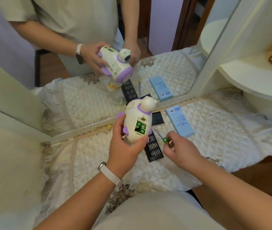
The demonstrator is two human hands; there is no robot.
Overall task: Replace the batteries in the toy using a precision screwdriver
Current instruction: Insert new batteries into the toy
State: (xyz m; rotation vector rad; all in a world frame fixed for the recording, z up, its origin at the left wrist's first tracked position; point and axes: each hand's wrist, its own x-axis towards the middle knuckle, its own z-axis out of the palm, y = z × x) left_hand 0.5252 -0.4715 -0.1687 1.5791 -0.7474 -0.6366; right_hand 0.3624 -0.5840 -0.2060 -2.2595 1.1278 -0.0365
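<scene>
A cream and purple toy (137, 113) is held above the quilted surface, gripped from below and the left by my left hand (125, 146). Its battery compartment (140, 126) faces me with the cover off, and green batteries sit inside. To the right, my right hand (180, 150) pinches one green battery (165, 140) between thumb and fingers. A slim precision screwdriver (157, 131) lies on the quilt between the toy and that hand. The black bit tray (153, 148) lies under the toy, partly hidden by it.
A light blue box (180, 122) lies right of the toy on the white quilted cover (215, 130). A dark lid (157, 117) lies behind the toy. A mirror (82, 97) stands along the back, doubling the scene. A cream shelf unit (256, 77) stands at the right.
</scene>
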